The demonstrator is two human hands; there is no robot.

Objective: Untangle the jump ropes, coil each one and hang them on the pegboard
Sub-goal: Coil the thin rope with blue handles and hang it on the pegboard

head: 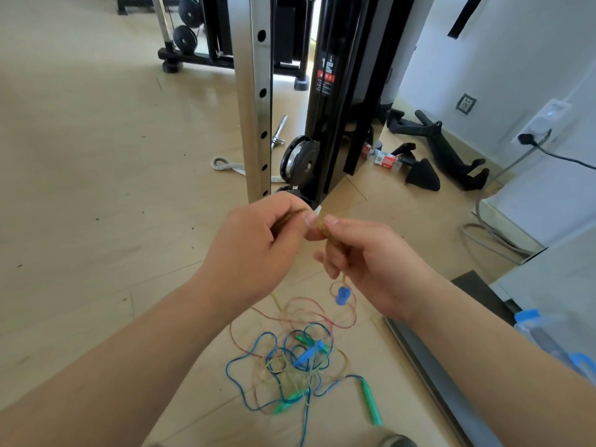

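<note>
Both of my hands are raised over the floor, pinching a thin brownish-red jump rope. My left hand [258, 240] grips a bunched length of it; my right hand [364, 256] holds more of it, close beside the left thumb. From the right hand the rope [346, 312] hangs down with a small blue handle end [341, 295] dangling. On the floor below lies a tangle of ropes [290, 366]: blue, reddish and yellowish cords with a blue handle [308, 353] and green handles [371, 402]. No pegboard is in view.
A steel upright with holes [256, 101] and a black cable machine [338, 91] stand just beyond my hands. Black handle attachments [445, 146] lie on the floor at right. A grey cable [490, 233] runs from a wall socket. A dark mat edge [429, 369] is at lower right.
</note>
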